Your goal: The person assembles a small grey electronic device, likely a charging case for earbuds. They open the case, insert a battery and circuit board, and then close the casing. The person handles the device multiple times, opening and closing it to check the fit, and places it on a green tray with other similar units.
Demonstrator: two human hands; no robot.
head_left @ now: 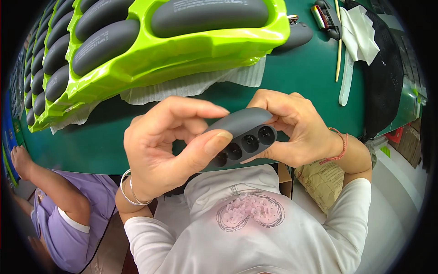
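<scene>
Type of place: workshop, production kind. Indicators: broad green bench [315, 71], used as a work surface; lime-green moulded tray [182, 57] across the far left part, loaded with rows of matching dark grey cases [107, 48]; single grey case [246, 119] with round sockets, held between bare left hand [159, 141] and right hand [292, 123] over the near edge. Toward the far right corner: device with exposed inner parts [327, 19], thin wooden stick [338, 52], crumpled white cloth [358, 36]. At the left end of the near edge: second person [102, 192] in lilac. Past the right edge: brown boxes [409, 147].
</scene>
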